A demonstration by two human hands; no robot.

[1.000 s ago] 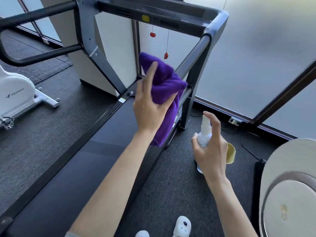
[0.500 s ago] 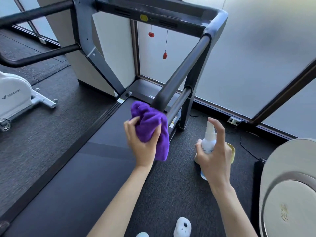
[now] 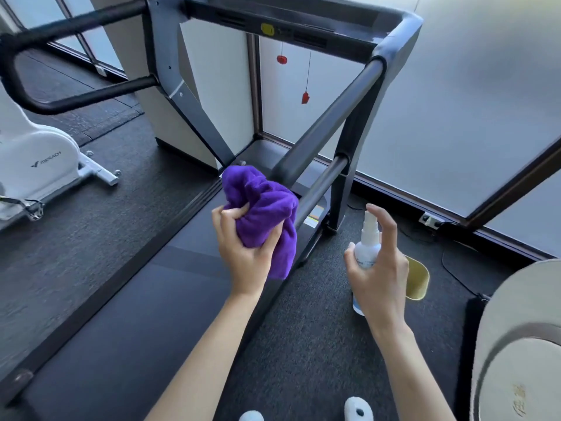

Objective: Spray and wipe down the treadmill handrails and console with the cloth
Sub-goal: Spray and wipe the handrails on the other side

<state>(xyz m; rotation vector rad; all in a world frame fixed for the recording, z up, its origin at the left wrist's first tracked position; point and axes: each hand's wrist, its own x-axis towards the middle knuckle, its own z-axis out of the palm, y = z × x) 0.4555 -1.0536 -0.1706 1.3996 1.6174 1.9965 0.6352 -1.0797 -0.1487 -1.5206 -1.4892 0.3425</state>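
Change: within a second, the left hand [image 3: 246, 253] has drawn the cloth [image 3: 262, 217] down the right handrail [image 3: 331, 117], from halfway up the bar to its near, lower end.
Meaning: that rail appears to have had one full pass; the left handrail [image 3: 69, 28] and the console bar [image 3: 291, 24] above look yet to be wiped.
Left grip: fingers and thumb curl tightly into the bunched purple cloth, which sits just at the rail's tip; whether it touches cannot be told. A loose tail hangs below the palm.
Right grip: the right hand [image 3: 379, 268] wraps the spray bottle [image 3: 367, 247], holding it upright and low, to the right of the cloth, with the forefinger raised beside the nozzle.
Beneath the hands: treadmill belt [image 3: 151, 299] under the cloth hand, dark carpet under the bottle.
Likely next: a fresh spray, or a move to the console.
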